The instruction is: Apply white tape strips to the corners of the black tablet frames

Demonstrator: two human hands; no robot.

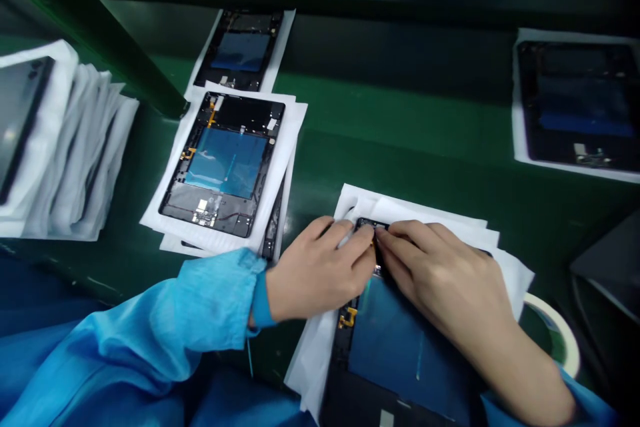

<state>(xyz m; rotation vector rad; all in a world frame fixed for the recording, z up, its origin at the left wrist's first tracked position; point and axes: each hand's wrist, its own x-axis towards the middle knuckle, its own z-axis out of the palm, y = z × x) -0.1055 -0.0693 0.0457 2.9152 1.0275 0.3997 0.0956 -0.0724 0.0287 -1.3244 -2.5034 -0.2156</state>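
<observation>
A black tablet housing point(340, 387) with a blue film-covered panel point(395, 340) lies in front of me on white sheets point(440, 213). My left hand point(323, 270) is closed over its far left corner, fingertips together. Beside it, my right hand point(450, 273) is also closed, thumb and fingers pinched at the same corner. The tips of both hands nearly meet there. Whatever is between them is hidden or too small to name. An orange flex cable point(347, 317) shows on the housing's left edge, just below my left hand.
Left of centre, another tablet housing point(230, 213) rests on stacked sheets, with one more point(240, 50) behind. A further housing point(580, 100) lies at the far right. A pile of white sleeves point(95, 153), a green post point(125, 60) and a tape roll point(567, 340) flank the green bench point(380, 127).
</observation>
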